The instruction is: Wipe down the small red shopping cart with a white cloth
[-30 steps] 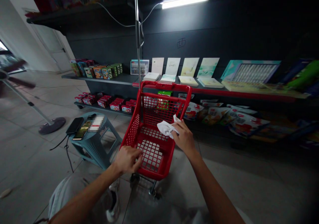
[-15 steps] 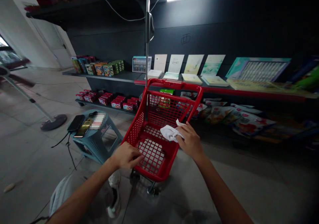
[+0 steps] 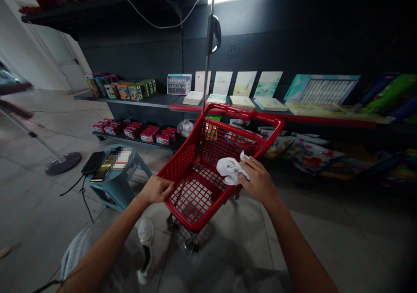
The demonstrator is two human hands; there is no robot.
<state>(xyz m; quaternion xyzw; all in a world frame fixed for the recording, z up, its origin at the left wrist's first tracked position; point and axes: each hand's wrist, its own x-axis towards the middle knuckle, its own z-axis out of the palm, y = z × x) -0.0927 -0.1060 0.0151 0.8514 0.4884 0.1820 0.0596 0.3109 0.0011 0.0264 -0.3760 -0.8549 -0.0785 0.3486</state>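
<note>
A small red plastic shopping cart [image 3: 202,172] stands in front of me, its grid basket turned at an angle. My left hand [image 3: 158,189] is closed on the basket's near left rim. Bunched in my right hand [image 3: 259,179] is a white cloth [image 3: 230,169], held by the basket's right side. The fingers close over the cloth, and part of it hangs out to the left. Whether the cloth touches the rim I cannot tell. A metal pole [image 3: 207,75] rises behind the cart's left side.
To the left, a blue-grey stool [image 3: 120,184] carries phones and a black device with a cable. A dark shelf [image 3: 143,103] behind holds books and boxes, with bagged snacks [image 3: 316,154] below. A round stand base [image 3: 63,162] sits on the floor.
The cart has swung round, its handle moving right and its near end shifting left. My left hand has moved left with the rim, and my right hand with the cloth slightly right.
</note>
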